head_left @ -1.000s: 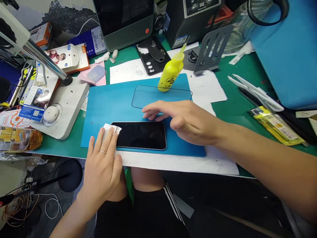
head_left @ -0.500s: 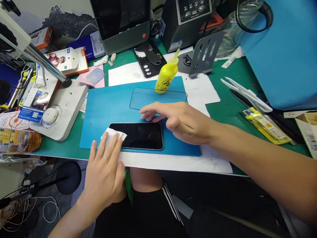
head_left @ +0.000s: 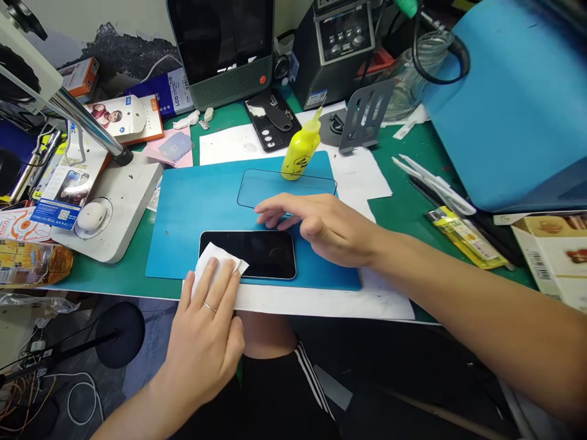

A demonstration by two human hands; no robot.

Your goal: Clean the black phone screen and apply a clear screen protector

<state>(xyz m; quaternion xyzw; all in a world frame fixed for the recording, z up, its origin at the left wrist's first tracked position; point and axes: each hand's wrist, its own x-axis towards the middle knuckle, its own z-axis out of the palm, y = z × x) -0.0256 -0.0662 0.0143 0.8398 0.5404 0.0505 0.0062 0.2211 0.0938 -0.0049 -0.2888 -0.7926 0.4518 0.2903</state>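
A black-screened smartphone [head_left: 268,256] lies face up on the blue mat [head_left: 183,201]. My left hand [head_left: 204,330] presses a white wipe [head_left: 220,256] under its fingertips, over the phone's left end and lower edge. Just beyond the phone's right part hovers my right hand [head_left: 325,229], fingers loosely bent and apart, with nothing in it. Behind that hand a clear screen protector [head_left: 259,186] with a thin black border lies on the mat, partly covered by the fingers. Near its far edge stands a yellow squeeze bottle [head_left: 300,150].
At the back are a black-backed phone [head_left: 273,122], a grey slotted stand [head_left: 367,116] and a monitor [head_left: 220,43]. White tweezers [head_left: 435,183] and a yellow packet [head_left: 468,238] lie right. A white lamp base [head_left: 114,214] stands left. The table's front edge is close.
My left hand has slid the wipe slightly right and toward me across the phone's left end. My right hand keeps nearly the same pose. The camera view has shifted a little.
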